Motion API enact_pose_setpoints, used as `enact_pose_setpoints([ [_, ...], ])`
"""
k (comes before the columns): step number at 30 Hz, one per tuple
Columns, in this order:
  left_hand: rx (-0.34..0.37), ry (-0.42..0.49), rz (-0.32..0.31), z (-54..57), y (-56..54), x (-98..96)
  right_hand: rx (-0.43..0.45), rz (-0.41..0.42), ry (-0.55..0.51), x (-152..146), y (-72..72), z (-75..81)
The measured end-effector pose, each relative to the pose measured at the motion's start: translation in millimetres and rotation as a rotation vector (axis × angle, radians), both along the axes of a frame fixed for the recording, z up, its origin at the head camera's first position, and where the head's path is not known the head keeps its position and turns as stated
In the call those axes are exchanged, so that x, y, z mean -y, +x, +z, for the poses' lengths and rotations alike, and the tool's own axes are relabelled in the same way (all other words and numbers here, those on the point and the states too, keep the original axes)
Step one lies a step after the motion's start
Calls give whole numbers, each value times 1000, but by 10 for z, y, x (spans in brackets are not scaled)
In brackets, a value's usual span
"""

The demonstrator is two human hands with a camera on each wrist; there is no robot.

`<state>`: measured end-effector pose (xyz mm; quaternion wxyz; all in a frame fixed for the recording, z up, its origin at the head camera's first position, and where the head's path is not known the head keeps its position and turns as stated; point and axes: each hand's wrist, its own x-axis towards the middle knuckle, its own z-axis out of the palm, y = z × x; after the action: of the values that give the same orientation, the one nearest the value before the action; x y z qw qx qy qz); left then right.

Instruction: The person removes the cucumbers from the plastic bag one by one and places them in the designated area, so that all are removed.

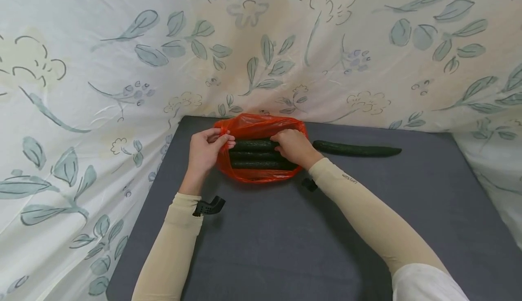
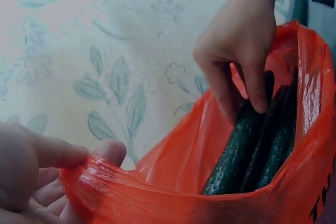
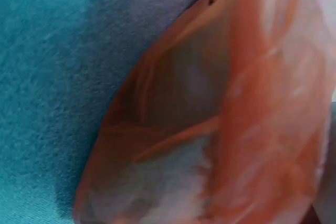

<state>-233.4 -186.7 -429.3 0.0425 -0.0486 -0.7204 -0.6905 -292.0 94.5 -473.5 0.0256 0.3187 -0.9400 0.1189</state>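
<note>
A red plastic bag (image 1: 261,122) lies on its side with its mouth spread wide. Three dark green cucumbers (image 1: 261,164) show side by side within it. My left hand (image 1: 204,152) pinches the left part of the bag's rim between thumb and fingers. Reaching into the mouth, my right hand (image 1: 297,146) holds the farthest cucumber (image 1: 253,145) near its right end. In the left wrist view, thumb and fingers of the right hand (image 2: 239,51) straddle that cucumber (image 2: 231,153). Bag plastic (image 3: 270,129) covers most of the right wrist view.
Another cucumber (image 1: 356,149) lies on the dark grey table (image 1: 269,237), just right of the bag. Behind the table's far edge hangs a floral cloth (image 1: 261,56), which also runs down the left side.
</note>
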Motion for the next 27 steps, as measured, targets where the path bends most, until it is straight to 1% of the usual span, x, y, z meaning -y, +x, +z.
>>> enact_pose_setpoints([
  [6,-9,14,-7,-7,-1,7,-27,3,-35,-12,39,19],
  [12,-7,29,-3,-13,1,18,-31,30,-70,6,52,60],
  [19,-15,27,-6,11,-1,14,-47,11,-57,19,99,195],
  [23,-28,25,-9,5,-6,20,-61,-3,-53,-3,132,287],
  [27,-18,30,-4,-11,-3,36,-68,-3,-60,-39,157,337],
])
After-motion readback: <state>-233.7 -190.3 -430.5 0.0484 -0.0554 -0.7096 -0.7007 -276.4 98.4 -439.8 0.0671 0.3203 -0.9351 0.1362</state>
